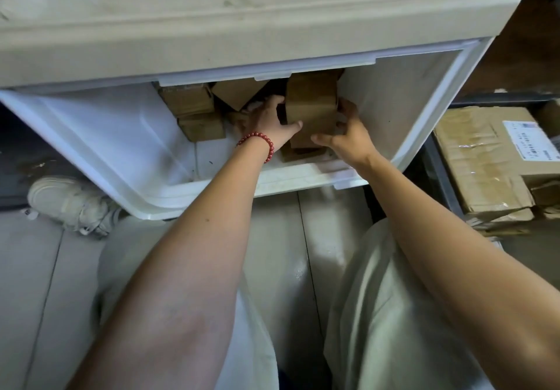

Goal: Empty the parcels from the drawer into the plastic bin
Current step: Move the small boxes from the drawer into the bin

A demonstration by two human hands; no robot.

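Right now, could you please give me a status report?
Left hand, right hand grip one parcel in drawer. Other parcels lie at left. Cabinet overhangs it.

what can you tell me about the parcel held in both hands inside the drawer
The parcel is a plain brown cardboard box with a slight sheen, perhaps taped; no label shows. It stands tall in the right part of the white plastic drawer, its top under the edge of the cabinet. The left hand grips its left side, thumb across the front; the right hand grips its right side. Another brown parcel lies below it.
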